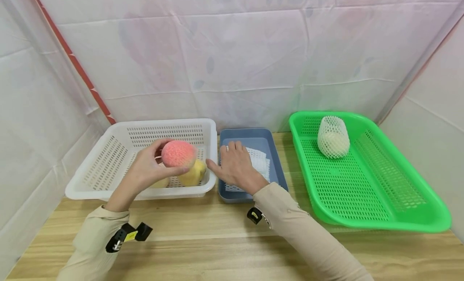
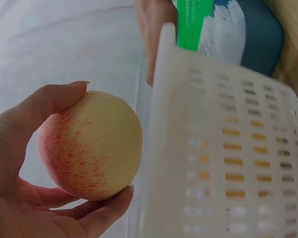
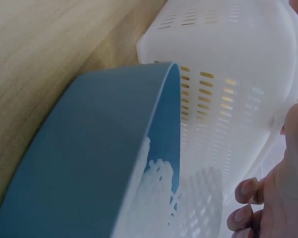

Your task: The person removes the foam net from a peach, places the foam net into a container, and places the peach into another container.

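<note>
Sleeves (image 1: pixel 286 220) are extending: left hand (image 1: pixel 145 166) gripping peach (image 1: pixel 177 153) over white basket (image 1: pixel 87 195) of yellow fruit (image 1: pixel 191 176); right hand (image 1: pixel 237 166), thumb spread, over tray (image 1: pixel 259 139) of nets (image 1: pixel 261 160); green basket (image 1: pixel 337 192) is holding netted fruit (image 1: pixel 334 144).

The person's left arm (image 1: pixel 90 240) reaches forward from the lower left, its hand (image 1: pixel 146 164) in a rounded grip, thumb opposite curved fingers (image 2: pixel 111 210). The right arm (image 1: pixel 304 228) slants in from the lower right, right hand (image 1: pixel 237 166) back upward, thumb spread sideways from the fingers.
</note>
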`<action>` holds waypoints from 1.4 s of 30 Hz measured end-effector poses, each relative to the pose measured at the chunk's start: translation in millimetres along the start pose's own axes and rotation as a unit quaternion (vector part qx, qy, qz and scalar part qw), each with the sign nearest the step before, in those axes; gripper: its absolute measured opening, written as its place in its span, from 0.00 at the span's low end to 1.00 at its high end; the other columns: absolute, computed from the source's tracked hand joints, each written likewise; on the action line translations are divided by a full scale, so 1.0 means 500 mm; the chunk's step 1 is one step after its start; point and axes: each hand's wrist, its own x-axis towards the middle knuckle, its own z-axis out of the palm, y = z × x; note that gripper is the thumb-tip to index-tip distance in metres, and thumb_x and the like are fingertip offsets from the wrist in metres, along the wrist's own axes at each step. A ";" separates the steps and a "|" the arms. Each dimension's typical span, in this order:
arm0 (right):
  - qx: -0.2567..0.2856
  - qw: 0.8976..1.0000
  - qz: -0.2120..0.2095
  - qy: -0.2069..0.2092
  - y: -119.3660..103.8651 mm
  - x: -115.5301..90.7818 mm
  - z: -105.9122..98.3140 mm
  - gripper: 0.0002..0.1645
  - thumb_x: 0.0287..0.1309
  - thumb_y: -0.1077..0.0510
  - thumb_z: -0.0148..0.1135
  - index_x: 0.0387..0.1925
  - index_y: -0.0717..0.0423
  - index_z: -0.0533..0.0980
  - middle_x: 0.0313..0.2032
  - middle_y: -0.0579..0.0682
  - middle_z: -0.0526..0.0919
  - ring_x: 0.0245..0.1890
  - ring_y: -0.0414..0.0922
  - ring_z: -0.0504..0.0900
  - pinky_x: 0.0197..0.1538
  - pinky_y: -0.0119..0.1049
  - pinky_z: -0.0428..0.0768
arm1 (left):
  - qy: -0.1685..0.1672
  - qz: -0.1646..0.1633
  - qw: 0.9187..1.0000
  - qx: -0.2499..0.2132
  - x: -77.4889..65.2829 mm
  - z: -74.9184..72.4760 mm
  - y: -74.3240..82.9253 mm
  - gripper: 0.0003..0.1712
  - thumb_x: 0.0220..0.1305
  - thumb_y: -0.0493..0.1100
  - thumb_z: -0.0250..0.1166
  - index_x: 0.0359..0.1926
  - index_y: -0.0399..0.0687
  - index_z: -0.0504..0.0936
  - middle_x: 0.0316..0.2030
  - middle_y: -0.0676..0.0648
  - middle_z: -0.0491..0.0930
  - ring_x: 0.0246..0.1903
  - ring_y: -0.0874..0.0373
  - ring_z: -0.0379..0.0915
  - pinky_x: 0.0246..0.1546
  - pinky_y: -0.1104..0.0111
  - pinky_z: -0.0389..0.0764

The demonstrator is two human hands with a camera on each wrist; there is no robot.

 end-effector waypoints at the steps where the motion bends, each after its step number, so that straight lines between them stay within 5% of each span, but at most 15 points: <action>1: 0.001 1.000 0.000 -0.001 0.000 0.000 0.000 0.35 0.66 0.32 0.39 0.31 0.60 0.70 0.34 0.56 0.70 0.39 0.53 0.66 0.45 0.43 0.69 | 0.003 -0.003 1.000 0.008 0.003 -0.003 -0.005 0.46 0.45 0.49 0.79 0.63 0.40 0.69 0.55 0.40 0.74 0.51 0.47 0.73 0.49 0.57 0.77; 10: 0.016 1.000 0.006 -0.006 0.002 0.001 0.004 0.35 0.66 0.32 0.39 0.32 0.60 0.70 0.32 0.56 0.69 0.37 0.52 0.65 0.40 0.41 0.70 | 0.008 -0.046 0.997 0.061 0.013 -0.028 -0.050 0.48 0.46 0.55 0.77 0.64 0.40 0.67 0.55 0.38 0.74 0.50 0.44 0.73 0.45 0.57 0.78; 19: 0.030 0.999 0.012 -0.019 0.002 0.002 0.006 0.36 0.66 0.32 0.39 0.37 0.62 0.72 0.35 0.58 0.71 0.39 0.53 0.66 0.44 0.43 0.71 | 0.010 -0.054 0.992 0.111 0.029 -0.019 -0.064 0.50 0.46 0.55 0.77 0.64 0.35 0.66 0.54 0.32 0.74 0.49 0.41 0.74 0.48 0.50 0.78; 25: 0.034 0.999 0.012 -0.026 0.001 0.003 0.006 0.36 0.66 0.32 0.38 0.37 0.62 0.72 0.36 0.58 0.71 0.39 0.53 0.66 0.44 0.43 0.71 | 0.018 -0.088 0.985 0.147 0.028 -0.047 -0.079 0.55 0.47 0.58 0.75 0.66 0.30 0.61 0.57 0.28 0.70 0.52 0.36 0.70 0.49 0.46 0.76; 34: 0.043 0.998 0.015 -0.038 0.001 0.001 0.005 0.36 0.67 0.32 0.37 0.39 0.62 0.72 0.39 0.60 0.72 0.41 0.54 0.67 0.46 0.45 0.71 | 0.040 -0.129 0.976 0.169 0.012 -0.100 -0.129 0.59 0.50 0.61 0.72 0.66 0.23 0.55 0.58 0.22 0.64 0.55 0.32 0.64 0.52 0.41 0.70; 42: 0.048 0.998 0.015 -0.042 0.001 -0.001 0.004 0.36 0.67 0.33 0.36 0.39 0.62 0.72 0.41 0.61 0.73 0.42 0.55 0.68 0.46 0.45 0.71 | 0.051 -0.155 0.964 0.210 -0.016 -0.119 -0.145 0.55 0.47 0.55 0.74 0.60 0.18 0.59 0.50 0.21 0.68 0.45 0.31 0.68 0.41 0.43 0.74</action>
